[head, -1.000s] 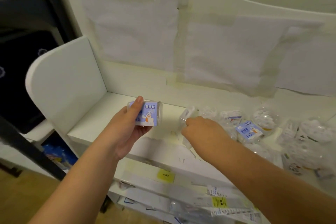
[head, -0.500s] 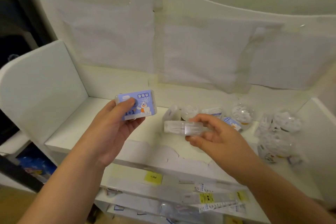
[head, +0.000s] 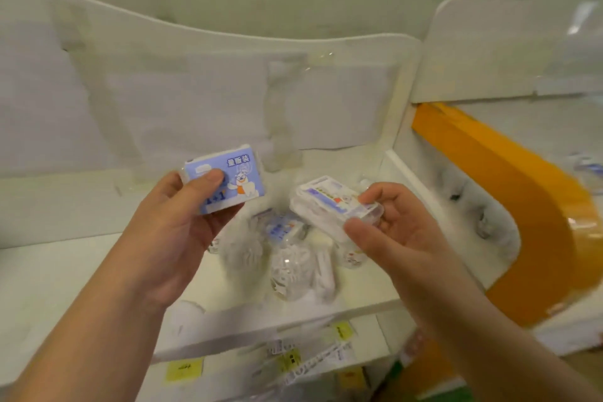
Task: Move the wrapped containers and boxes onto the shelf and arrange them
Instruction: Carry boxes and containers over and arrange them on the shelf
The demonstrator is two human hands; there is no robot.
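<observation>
Small blue-labelled wrapped box (head: 225,180) sits pinched in our left hand (head: 169,232) above the white shelf (head: 58,274); right hand (head: 394,232) grips a clear plastic container (head: 332,202), probably light, slick film; hold edges.

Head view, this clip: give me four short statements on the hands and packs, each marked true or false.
1. The left hand holds a blue box. True.
2. The right hand is empty. False: it holds a clear wrapped container.
3. Both held packs rest on the shelf. False: both are held above it.
4. More clear packs lie on the shelf below the hands. True.
</observation>
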